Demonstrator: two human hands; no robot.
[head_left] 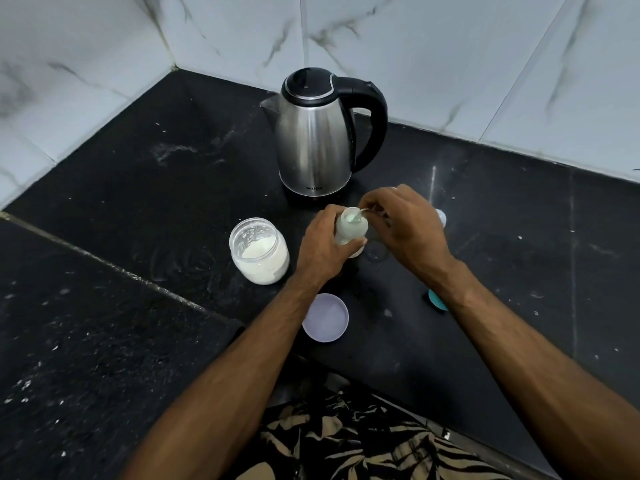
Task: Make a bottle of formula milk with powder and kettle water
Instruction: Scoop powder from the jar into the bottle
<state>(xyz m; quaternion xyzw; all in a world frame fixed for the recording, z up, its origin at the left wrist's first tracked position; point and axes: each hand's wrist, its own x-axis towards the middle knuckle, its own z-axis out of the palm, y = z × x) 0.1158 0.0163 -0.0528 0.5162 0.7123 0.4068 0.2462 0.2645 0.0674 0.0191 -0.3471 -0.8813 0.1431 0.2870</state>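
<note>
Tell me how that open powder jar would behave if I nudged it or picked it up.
The powder jar looks squat and wide, so it probably slides rather than tips. It seems only part full, so likely light. With its lid off, a quick lift could spill powder.

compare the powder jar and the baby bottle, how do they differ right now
The powder jar stands free on the counter, untouched; the baby bottle is gripped by the left hand. The jar is wider and squat, the bottle narrower with a small mouth. The right hand holds a scoop at the bottle only. Both are open-topped and hold something white.
</note>
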